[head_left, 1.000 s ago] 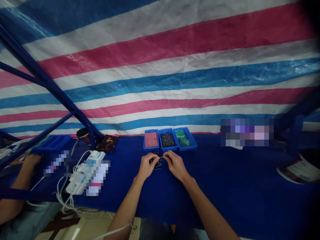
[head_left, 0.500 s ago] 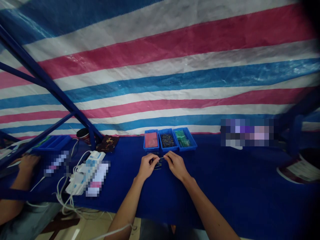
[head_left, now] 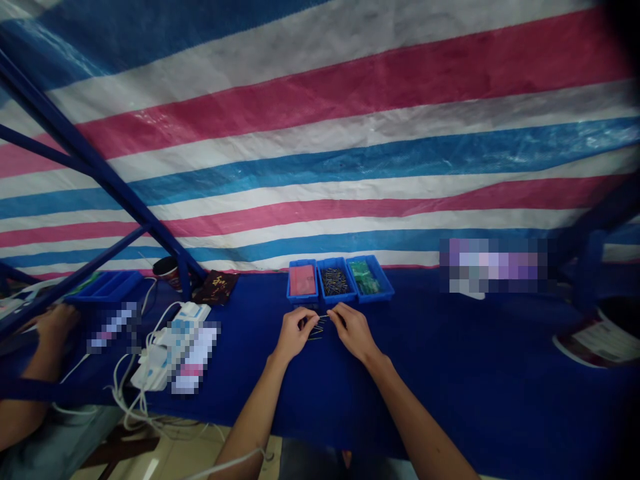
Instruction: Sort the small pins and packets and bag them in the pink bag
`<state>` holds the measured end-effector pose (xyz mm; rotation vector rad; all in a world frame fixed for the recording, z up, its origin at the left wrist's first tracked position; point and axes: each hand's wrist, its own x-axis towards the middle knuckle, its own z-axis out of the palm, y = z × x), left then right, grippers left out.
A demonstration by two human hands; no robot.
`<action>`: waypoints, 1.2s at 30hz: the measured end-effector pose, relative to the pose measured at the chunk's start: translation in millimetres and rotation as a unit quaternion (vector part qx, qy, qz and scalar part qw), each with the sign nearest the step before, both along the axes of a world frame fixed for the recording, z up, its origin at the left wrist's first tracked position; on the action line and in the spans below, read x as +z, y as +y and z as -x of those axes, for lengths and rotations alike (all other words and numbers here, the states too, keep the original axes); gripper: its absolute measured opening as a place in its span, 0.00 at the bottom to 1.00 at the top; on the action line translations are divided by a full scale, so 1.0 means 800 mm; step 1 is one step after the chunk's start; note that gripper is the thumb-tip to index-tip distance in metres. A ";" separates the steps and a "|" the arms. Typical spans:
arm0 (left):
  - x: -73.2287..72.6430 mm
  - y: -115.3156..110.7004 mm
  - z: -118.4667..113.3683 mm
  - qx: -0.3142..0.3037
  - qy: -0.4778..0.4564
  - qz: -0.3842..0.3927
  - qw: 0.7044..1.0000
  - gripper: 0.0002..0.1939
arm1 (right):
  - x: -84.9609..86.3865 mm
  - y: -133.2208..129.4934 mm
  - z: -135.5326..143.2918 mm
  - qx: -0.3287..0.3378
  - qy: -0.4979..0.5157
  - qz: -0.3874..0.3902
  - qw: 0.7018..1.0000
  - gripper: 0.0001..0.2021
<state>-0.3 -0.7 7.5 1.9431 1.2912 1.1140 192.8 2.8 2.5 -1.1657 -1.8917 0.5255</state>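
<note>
The broad desk, covered in dark blue, carries three open blue plastic bins just beyond the person's hands: one with a flat pink stack, one with a heap of dark, thin pieces, one with green pieces. A forward push of the knuckles could nudge a bin, since they stand so near.

The left hand and right hand face each other over the desk, the fingers of each narrowed to a pinch on one thin, pale, rod-like piece. It might slip or bend if the two pinches pull unevenly, and a dropped one could be lost among the loose, slender pieces lying below.

The held piece spans the gap between the fingertips, in front of the bins. Its long axis runs left to right, almost level, one end toward each hand; which end is which is too small to tell.
</note>
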 end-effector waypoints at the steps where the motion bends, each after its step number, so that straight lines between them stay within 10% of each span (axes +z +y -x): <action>1: 0.000 0.000 0.000 0.000 -0.002 0.001 1.000 0.14 | 0.000 0.000 0.000 0.002 0.005 0.000 1.000 0.16; 18: 0.000 0.000 0.000 0.017 -0.019 0.002 1.000 0.13 | 0.003 -0.001 -0.001 0.017 0.079 -0.031 0.996 0.08; 27: -0.001 0.001 0.003 0.058 -0.064 0.008 0.996 0.16 | 0.033 0.027 -0.006 -0.179 0.156 -0.105 0.966 0.12; 36: -0.009 0.006 0.006 0.103 -0.120 0.015 0.987 0.14 | 0.007 0.002 0.007 0.053 0.024 0.001 0.998 0.11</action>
